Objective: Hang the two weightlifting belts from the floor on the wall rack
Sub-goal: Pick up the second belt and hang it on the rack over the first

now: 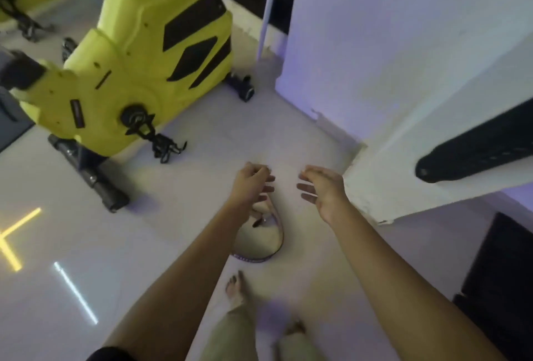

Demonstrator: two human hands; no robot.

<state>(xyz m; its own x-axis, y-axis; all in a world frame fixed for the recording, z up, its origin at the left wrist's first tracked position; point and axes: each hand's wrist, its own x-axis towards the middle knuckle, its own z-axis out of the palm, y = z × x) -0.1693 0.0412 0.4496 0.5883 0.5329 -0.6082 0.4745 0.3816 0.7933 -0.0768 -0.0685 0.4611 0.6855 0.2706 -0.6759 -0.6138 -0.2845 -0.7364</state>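
Note:
A weightlifting belt, curled into a loop with a dark purple outer face and a pale inner face, lies on the light floor just beyond my bare feet. My left forearm hides its left part. My left hand hovers above the belt's far end, fingers loosely curled, holding nothing. My right hand hangs a little to the right of it, fingers spread, empty. A black belt hangs along the white wall at the right. The rack itself is not visible.
A yellow exercise bike with black pedals and a black base bar stands at the left. A white wall corner juts out at the right. A dark object sits at the lower right. Light strips reflect on the floor at the left.

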